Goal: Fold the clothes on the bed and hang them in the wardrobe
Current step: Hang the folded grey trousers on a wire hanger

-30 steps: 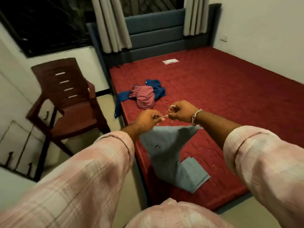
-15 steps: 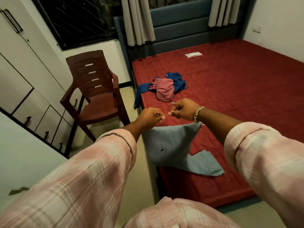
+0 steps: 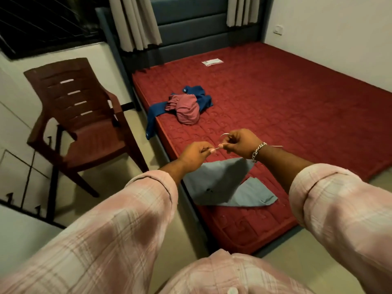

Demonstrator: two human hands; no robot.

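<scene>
My left hand [image 3: 197, 154] and my right hand [image 3: 239, 143] both pinch a thin metal wire hanger [image 3: 219, 147] above the near corner of the red bed [image 3: 297, 107]. The hanger's hook curls up beside my right thumb. A grey-blue garment [image 3: 220, 183] hangs from the hanger under my hands, and its lower end lies on the mattress. Further up the bed's left edge a crumpled pink garment [image 3: 188, 111] lies on a blue garment [image 3: 200, 96], whose sleeve droops over the side.
A brown plastic chair [image 3: 84, 124] stands on the floor left of the bed. White wardrobe fronts with dark handles [image 3: 14, 166] line the far left. A small white paper [image 3: 212, 62] lies near the grey headboard [image 3: 191, 28]. Curtains hang behind.
My view has swung slightly back to the right. Both hands stay on the hanger in about the same place, with the grey-blue garment still hanging below.
</scene>
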